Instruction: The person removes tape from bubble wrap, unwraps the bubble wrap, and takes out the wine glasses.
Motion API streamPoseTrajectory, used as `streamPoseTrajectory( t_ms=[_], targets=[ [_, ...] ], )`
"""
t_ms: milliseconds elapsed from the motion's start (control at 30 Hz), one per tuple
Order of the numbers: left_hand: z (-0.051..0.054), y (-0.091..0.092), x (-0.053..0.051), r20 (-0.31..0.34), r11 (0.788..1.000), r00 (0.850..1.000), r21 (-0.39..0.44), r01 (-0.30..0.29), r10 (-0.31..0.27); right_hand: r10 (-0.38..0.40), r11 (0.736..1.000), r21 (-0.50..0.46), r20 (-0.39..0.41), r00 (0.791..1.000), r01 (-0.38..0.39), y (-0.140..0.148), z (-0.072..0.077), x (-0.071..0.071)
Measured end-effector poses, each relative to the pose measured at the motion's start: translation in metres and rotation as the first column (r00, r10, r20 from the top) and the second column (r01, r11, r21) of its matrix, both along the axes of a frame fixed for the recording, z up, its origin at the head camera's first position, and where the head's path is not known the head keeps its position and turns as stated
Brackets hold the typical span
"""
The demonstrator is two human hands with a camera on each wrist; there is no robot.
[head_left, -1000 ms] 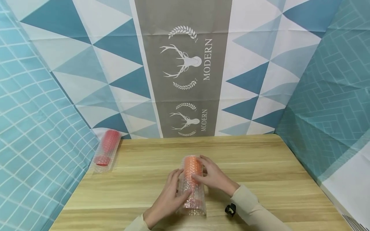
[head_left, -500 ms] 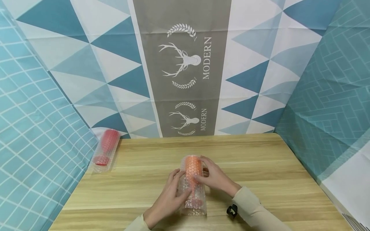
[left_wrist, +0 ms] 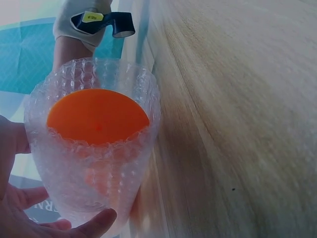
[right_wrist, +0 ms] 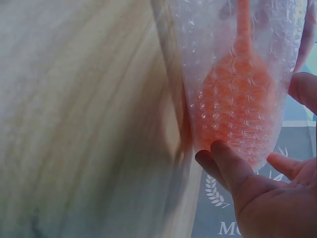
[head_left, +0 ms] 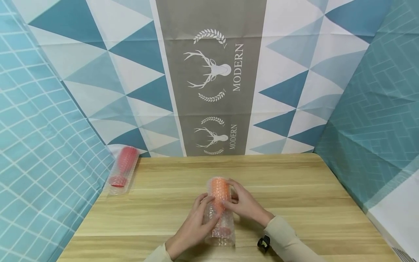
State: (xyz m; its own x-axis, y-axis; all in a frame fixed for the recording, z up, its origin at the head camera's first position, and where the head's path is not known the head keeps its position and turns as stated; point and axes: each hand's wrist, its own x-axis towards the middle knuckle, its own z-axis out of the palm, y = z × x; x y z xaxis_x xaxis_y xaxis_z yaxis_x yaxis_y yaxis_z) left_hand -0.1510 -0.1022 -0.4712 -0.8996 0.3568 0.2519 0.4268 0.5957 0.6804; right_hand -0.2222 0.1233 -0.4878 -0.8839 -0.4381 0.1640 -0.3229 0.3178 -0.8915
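An orange goblet (head_left: 220,189) lies on the table inside a roll of bubble wrap (head_left: 212,238). Its round foot (left_wrist: 99,116) faces the near end, in the left wrist view. The bowl (right_wrist: 237,94) and thin stem show through the wrap in the right wrist view. My left hand (head_left: 194,222) holds the roll from the left, thumb on its near part. From the right, my right hand (head_left: 245,203) grips the bowl end between thumb and fingers. The undersides of the roll and some fingertips are hidden.
A red goblet (head_left: 127,160) in bubble wrap lies at the table's far left corner. Patterned cloth (head_left: 216,91) hangs along the back and both sides of the wooden table (head_left: 294,182). A black wrist camera (head_left: 263,243) sits by the right cuff.
The left hand's fingers have shifted slightly onto the top of the wrap. The roll stays in nearly the same spot, with the right hand still at its bowl end. The head view shifts a little.
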Motion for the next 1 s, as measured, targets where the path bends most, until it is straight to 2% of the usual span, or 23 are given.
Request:
streamPoseTrajectory(
  t_ms=[167,533,833,1000],
  targets=[
    [0.000,-0.001,0.001,-0.027,1.000,1.000,-0.002,-0.004,0.004,0.004,1.000,0.009,0.010,1.000,-0.004,0.000,-0.003,0.001],
    [0.004,-0.001,0.004,-0.060,1.000,0.998,-0.007,0.007,-0.007,0.058,0.988,0.142,-0.011,0.998,-0.056,0.008,-0.006,0.003],
    [0.012,0.000,0.006,-0.058,0.999,0.998,-0.035,-0.010,0.008,0.069,0.989,0.129,0.036,0.997,-0.073,0.010,-0.008,0.000],
    [0.011,0.001,0.008,-0.050,0.999,0.999,-0.051,-0.013,0.010,0.075,0.991,0.110,0.044,0.996,-0.079,0.011,-0.008,-0.002]
  ],
)
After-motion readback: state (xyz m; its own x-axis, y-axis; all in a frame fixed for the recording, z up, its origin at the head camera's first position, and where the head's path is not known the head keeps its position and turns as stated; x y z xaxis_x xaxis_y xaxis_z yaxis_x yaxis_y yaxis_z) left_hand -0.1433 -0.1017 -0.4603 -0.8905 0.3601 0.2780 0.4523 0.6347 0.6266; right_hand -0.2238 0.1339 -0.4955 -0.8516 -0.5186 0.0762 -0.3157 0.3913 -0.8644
